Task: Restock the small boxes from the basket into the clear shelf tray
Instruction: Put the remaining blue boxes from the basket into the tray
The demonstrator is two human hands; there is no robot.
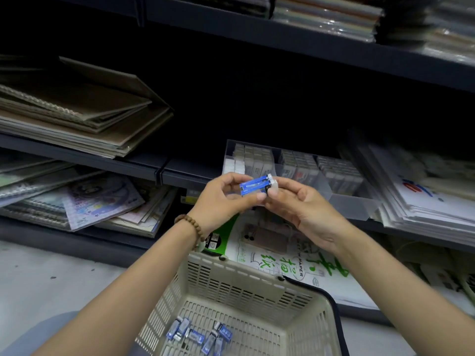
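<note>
Nearest, the beige slotted plastic basket (246,283) holds loose blue boxes (198,335); left hand (221,199) and right hand (303,209) pinch stacked blue boxes (255,187) by the clear shelf tray (352,204).

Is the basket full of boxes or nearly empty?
Nearly empty: only a handful of small blue boxes lie on the bare floor of the basket.

Open space above the tray (354,209) lets a hand in from the front; boxes (300,165) fill its rear rows, and a paper stack (424,201) crowds its right.
</note>
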